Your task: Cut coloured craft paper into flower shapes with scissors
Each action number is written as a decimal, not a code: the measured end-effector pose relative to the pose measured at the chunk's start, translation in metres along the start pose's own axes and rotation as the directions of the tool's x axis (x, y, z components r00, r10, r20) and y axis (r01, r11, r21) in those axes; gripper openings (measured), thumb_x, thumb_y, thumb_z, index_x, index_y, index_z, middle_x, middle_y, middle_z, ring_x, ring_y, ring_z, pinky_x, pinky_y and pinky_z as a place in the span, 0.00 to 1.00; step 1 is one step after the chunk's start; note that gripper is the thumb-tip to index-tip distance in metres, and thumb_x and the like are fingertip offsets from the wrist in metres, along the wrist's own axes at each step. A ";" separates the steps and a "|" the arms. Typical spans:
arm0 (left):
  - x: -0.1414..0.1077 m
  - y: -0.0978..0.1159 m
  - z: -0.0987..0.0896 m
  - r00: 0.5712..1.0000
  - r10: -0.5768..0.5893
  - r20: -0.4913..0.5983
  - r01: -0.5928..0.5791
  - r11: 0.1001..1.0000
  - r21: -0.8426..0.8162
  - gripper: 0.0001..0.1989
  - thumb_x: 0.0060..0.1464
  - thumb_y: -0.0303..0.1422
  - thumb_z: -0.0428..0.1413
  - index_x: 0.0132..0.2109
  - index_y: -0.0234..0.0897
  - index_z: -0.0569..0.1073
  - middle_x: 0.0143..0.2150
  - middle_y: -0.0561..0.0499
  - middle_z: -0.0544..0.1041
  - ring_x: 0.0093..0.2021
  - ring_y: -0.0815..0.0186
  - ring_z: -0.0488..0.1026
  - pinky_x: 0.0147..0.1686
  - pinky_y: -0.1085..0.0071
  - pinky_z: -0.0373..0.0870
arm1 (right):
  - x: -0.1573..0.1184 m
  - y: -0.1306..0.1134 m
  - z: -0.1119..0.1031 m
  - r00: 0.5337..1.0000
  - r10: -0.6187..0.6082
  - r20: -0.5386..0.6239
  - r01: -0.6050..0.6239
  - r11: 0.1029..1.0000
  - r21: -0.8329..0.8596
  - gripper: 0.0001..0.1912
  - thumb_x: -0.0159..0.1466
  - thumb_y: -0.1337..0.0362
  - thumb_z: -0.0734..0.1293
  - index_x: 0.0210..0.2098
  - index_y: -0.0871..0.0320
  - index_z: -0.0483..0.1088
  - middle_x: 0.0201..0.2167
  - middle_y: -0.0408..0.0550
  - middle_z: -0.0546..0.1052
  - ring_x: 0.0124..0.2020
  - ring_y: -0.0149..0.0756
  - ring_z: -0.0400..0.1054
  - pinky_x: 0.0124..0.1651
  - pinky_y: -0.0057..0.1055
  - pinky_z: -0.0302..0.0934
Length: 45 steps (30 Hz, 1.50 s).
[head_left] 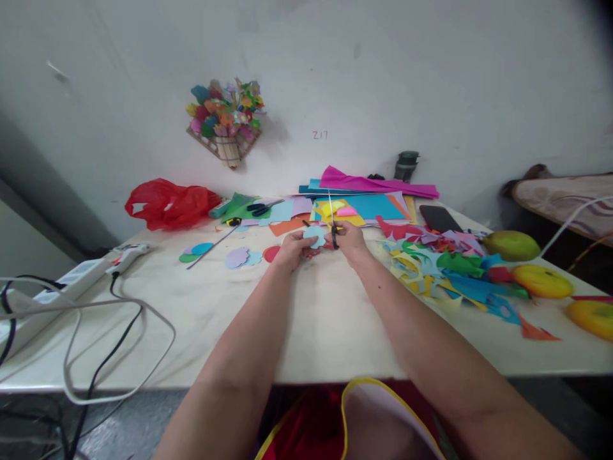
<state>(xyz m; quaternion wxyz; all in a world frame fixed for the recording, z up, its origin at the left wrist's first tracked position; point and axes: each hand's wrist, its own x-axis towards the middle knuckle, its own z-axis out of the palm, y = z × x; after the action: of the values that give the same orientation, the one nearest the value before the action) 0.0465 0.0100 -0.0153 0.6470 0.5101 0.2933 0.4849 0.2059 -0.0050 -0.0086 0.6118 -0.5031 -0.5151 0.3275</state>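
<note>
Light-blue paper cutout (313, 237), one piece with a scalloped edge, is in the left hand (292, 249), whose fingers are clamped on it above the surface (330, 319). The right hand (350, 241), just right of the cutout, has its fingers closed around the handles of one pair of black-handled scissors (334, 235); the blades point away, and whether they are parted cannot be told. Partly hidden by the left hand, one red paper piece (271, 253) lies left of the cutout. Farther left are two scalloped shapes, one lilac (236, 257) and one pale blue (254, 257), overlapping, then three overlapping rounds (195, 251): green, purple and blue. Beyond the cutout, to the left, a second pair of scissors (259, 208) lies by one red plastic bag (167, 203), its contents hard to make out. Directly beyond it, coloured sheets (373, 207) overlap too much to count. To its right are one dark phone (439, 218), a heap of paper scraps (440, 265), too tangled to count, and three mango-like fruits (542, 281), the nearest one cut off by the view's edge.
</note>
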 end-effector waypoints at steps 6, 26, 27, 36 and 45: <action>-0.002 0.003 -0.002 0.993 -0.083 0.090 0.070 0.988 0.139 0.14 0.35 0.33 0.67 0.31 0.32 0.75 0.27 0.49 0.77 0.22 0.70 0.71 0.21 0.76 0.63 | 0.001 -0.004 -0.002 1.000 0.015 -0.004 -0.015 0.992 -0.125 0.20 0.45 0.67 0.71 0.40 0.59 0.73 0.21 0.40 0.74 0.25 0.35 0.71 0.31 0.33 0.68; 0.004 -0.001 -0.003 0.996 0.075 0.047 -0.074 0.997 -0.027 0.17 0.39 0.39 0.69 0.30 0.31 0.74 0.26 0.49 0.76 0.25 0.71 0.71 0.28 0.73 0.68 | -0.015 -0.029 -0.013 0.952 0.150 0.268 -0.137 0.988 -0.065 0.15 0.49 0.59 0.75 0.30 0.61 0.71 0.16 0.38 0.69 0.16 0.25 0.60 0.19 0.23 0.54; 0.003 0.000 -0.003 0.996 0.077 0.036 -0.075 0.997 -0.035 0.17 0.38 0.39 0.69 0.30 0.31 0.74 0.26 0.49 0.76 0.24 0.71 0.71 0.27 0.73 0.67 | -0.016 -0.030 -0.014 0.941 0.157 0.301 -0.137 0.987 -0.087 0.14 0.50 0.58 0.74 0.29 0.61 0.71 0.16 0.38 0.69 0.15 0.24 0.59 0.18 0.23 0.53; 0.005 0.001 -0.008 0.990 0.117 -0.080 -0.118 0.993 -0.009 0.17 0.35 0.38 0.70 0.24 0.32 0.72 0.21 0.51 0.73 0.20 0.73 0.66 0.20 0.76 0.63 | -0.016 -0.024 -0.021 0.856 0.186 0.482 -0.121 0.979 -0.162 0.14 0.51 0.56 0.73 0.26 0.60 0.69 0.17 0.42 0.72 0.15 0.26 0.63 0.16 0.22 0.47; 0.007 -0.002 -0.010 0.983 0.121 -0.138 -0.126 0.992 -0.025 0.17 0.32 0.35 0.70 0.21 0.33 0.70 0.19 0.52 0.71 0.20 0.73 0.65 0.19 0.76 0.61 | -0.015 -0.017 -0.021 0.839 0.185 0.511 -0.128 0.981 -0.144 0.17 0.51 0.52 0.72 0.24 0.60 0.68 0.17 0.41 0.72 0.15 0.25 0.63 0.16 0.21 0.47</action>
<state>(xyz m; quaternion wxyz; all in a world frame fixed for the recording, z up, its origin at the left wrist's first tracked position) 0.0407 0.0206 -0.0192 0.6026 0.4819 0.2964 0.5628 0.2197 -0.0296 0.0041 0.3931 -0.4670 -0.6351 0.4733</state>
